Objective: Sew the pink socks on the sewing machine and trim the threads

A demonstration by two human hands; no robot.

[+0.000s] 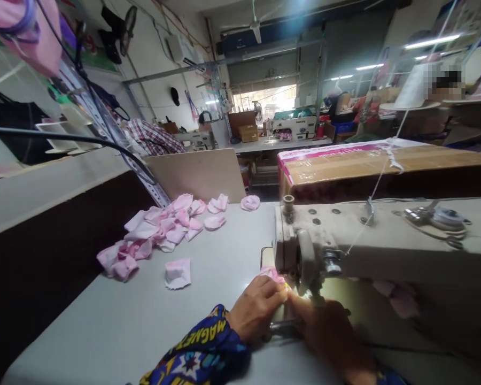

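A beige sewing machine (385, 230) stands on the right of the pale table, its lamp lighting the needle area. At the needle end, my left hand (258, 305) has its fingers closed on a small pink fabric piece (271, 274), which lies partly under the machine's head. My right hand (324, 326) is beneath the machine arm, close to the needle. Its fingertips meet those of my left hand, and the machine and shadow hide what they pinch. White thread runs down to the machine's tension knob (332, 262).
Pink fabric pieces (160, 227) form a loose pile on the table's left, with a single fabric piece (178, 274) nearer me. More pink cloth (398, 299) lies under the machine arm. A taped cardboard box (377, 160) stands behind the machine; a dark partition (60, 256) borders the left.
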